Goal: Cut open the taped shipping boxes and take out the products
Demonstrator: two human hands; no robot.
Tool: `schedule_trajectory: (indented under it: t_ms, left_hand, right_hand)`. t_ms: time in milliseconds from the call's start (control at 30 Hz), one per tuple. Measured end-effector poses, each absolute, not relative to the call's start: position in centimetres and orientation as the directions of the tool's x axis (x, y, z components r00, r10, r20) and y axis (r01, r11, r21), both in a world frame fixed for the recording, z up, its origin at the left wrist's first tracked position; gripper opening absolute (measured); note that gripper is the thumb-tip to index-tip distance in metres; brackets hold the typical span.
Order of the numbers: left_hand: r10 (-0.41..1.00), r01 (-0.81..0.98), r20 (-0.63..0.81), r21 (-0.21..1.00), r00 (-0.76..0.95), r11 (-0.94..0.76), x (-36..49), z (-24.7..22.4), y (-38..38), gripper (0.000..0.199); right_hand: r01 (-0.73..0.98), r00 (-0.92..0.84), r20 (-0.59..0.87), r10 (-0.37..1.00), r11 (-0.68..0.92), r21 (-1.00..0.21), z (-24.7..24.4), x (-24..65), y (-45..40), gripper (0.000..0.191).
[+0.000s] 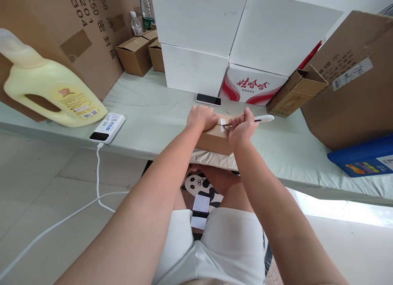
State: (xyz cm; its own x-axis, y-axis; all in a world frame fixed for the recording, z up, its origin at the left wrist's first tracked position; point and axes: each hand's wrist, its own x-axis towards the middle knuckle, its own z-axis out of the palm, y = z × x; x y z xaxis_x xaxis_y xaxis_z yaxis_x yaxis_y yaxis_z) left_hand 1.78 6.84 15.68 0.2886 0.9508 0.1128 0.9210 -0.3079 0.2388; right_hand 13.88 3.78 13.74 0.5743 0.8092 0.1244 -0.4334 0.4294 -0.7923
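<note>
A small brown cardboard box (214, 143) sits at the near edge of the cloth-covered table, with clear tape (223, 122) across its top. My left hand (202, 117) grips the box's left side, its fingers curled over the top. Closed in my right hand (243, 126) is a knife with a white handle (264, 118) that sticks out to the right. Its thin dark blade (225, 125) points left and lies against the taped top, close to my left fingers. Whether the tip has gone into the tape cannot be seen.
A phone (208, 99) lies behind the box, before stacked white cartons (195, 68). To the left are a power bank (107, 128) with a white cable and a large yellow jug (52, 90). An open narrow carton (296, 92) and a blue package (364, 156) stand right.
</note>
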Motion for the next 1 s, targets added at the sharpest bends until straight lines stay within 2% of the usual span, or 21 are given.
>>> schedule_trajectory:
  t_ms: [400,633,867,1000]
  left_hand:
    - [0.944,0.919,0.129,0.222,0.304,-0.327,1.7,15.5,6.5,0.046]
    - [0.944,0.908,0.136,0.26,0.301,-0.328,1.6,15.2,6.6,0.047]
    - [0.943,0.912,0.133,0.246,0.304,-0.329,1.7,15.3,6.9,0.044]
    - [0.948,0.91,0.131,0.267,0.291,-0.316,1.6,15.3,6.9,0.04]
  right_hand:
    - [-0.491,0.648,0.025,0.761,0.442,-0.75,14.3,14.1,3.7,0.06]
    - [-0.457,0.654,0.104,0.749,0.501,-0.735,13.8,15.2,3.9,0.064]
    - [-0.555,0.63,0.005,0.777,0.454,-0.697,14.3,15.0,4.0,0.059]
    - [-0.637,0.587,-0.078,0.805,0.401,-0.658,15.7,17.4,2.9,0.049]
